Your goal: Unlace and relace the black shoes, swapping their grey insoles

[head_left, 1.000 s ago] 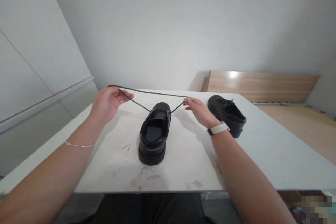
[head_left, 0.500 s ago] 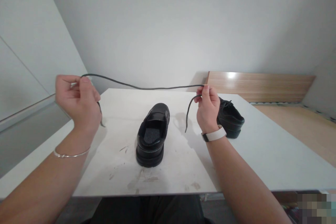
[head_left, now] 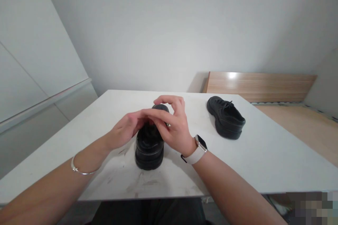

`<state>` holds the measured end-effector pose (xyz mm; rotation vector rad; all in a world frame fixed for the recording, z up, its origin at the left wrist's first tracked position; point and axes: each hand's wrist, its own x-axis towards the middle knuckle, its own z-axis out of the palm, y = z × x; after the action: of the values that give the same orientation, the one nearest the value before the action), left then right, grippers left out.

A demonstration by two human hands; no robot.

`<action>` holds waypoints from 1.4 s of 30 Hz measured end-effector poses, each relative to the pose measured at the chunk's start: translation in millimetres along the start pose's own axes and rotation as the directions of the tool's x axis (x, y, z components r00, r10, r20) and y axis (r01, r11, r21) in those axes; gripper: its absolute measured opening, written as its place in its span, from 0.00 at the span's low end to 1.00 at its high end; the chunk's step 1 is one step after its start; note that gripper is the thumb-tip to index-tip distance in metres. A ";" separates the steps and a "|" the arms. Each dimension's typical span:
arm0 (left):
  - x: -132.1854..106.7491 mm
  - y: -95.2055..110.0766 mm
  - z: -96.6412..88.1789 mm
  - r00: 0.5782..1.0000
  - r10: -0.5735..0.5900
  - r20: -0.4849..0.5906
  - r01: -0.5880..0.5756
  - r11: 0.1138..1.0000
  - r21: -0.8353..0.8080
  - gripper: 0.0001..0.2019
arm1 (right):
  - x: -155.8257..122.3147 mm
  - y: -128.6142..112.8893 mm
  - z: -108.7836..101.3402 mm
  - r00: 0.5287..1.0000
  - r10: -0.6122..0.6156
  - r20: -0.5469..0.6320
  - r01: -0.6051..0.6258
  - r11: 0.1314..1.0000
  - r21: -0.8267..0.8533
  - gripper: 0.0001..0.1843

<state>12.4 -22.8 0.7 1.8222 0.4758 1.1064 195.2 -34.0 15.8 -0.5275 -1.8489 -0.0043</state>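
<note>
A black lace-up style shoe [head_left: 149, 154] stands on the white table in front of me, heel toward me. Over its upper, my left hand [head_left: 126, 126] and my right hand [head_left: 175, 126] meet and overlap. The left fingers are bent inward above the shoe opening, and their tips are mostly hidden. On the right, the thumb angles down to the shoe while one finger arches over the toe. Both hands look closed at the fingertips. What they pinch is hidden; the black shoelace cannot be made out now.
A second black shoe [head_left: 227, 117], its lace tied, stands farther right on the white table [head_left: 264, 161]. Behind the table, a wooden board [head_left: 261, 86] stands to the right. A grey wall rises at the back, and white panels flank the left.
My hands, which held a black shoelace stretched apart in the air, have come together and down over the middle shoe. The lace has gone out of sight.
</note>
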 end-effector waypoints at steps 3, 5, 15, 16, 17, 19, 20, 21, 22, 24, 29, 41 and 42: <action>-0.2 5.2 4.7 0.995 -0.092 0.033 0.089 0.993 0.076 0.22 | -1.7 2.7 -1.4 0.997 0.063 -0.039 -0.059 0.993 0.098 0.11; 0.6 8.0 8.2 0.988 -0.155 -0.004 0.154 0.975 0.163 0.18 | -3.3 2.6 1.2 0.994 0.108 -0.022 -0.102 0.977 0.186 0.12; 9.0 11.9 5.0 0.982 -0.087 -0.168 0.106 0.988 0.108 0.10 | -8.3 -7.0 7.8 0.982 0.084 0.167 -0.115 0.975 0.190 0.17; 10.9 13.9 0.4 0.971 -0.090 -0.222 0.098 0.995 0.024 0.10 | -7.7 -5.8 5.9 0.984 0.083 0.157 -0.112 0.976 0.189 0.17; 12.9 16.1 -5.6 0.950 -0.095 -0.297 0.080 0.995 -0.061 0.09 | -6.8 -3.8 3.7 0.987 0.091 0.132 -0.115 0.975 0.192 0.17; 16.3 20.0 -22.4 0.870 -0.075 -0.487 -0.007 0.986 -0.164 0.07 | -4.7 2.5 -1.2 0.986 0.134 0.094 -0.151 0.967 0.205 0.14; 17.2 21.4 -33.0 0.804 -0.039 -0.594 -0.064 0.986 -0.152 0.06 | -3.5 6.3 -3.6 0.979 0.166 0.117 -0.188 0.960 0.209 0.11; 17.3 22.3 -44.5 0.717 0.013 -0.697 -0.114 0.989 -0.099 0.06 | -2.3 10.1 -6.0 0.966 0.195 0.170 -0.229 0.951 0.209 0.07; 16.6 22.9 -56.3 0.616 0.083 -0.783 -0.129 0.992 0.004 0.05 | -1.1 13.6 -8.2 0.946 0.215 0.243 -0.267 0.941 0.206 0.05; 12.6 23.3 -77.9 0.476 0.231 -0.848 0.025 0.961 0.275 0.03 | 1.0 18.1 -11.5 0.898 0.220 0.381 -0.307 0.933 0.185 0.05; 2.1 15.8 -101.4 0.769 0.031 -0.639 0.619 0.214 0.756 0.10 | 2.3 15.5 -11.2 0.824 0.103 0.557 -0.146 0.989 0.033 0.02; -3.8 -12.7 -79.9 0.722 -0.609 -0.329 0.279 -0.179 0.943 0.21 | -6.1 16.6 -3.7 0.859 0.235 0.456 -0.083 0.941 -0.329 0.14; -4.0 -12.0 -80.0 0.745 -0.570 -0.346 0.274 -0.211 0.938 0.22 | -6.8 18.1 -2.9 0.857 0.257 0.447 -0.102 0.934 -0.342 0.13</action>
<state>-55.7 21.1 2.2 2.4899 2.0827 -0.3010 205.9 -20.9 6.1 -0.9959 -2.3003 -0.0358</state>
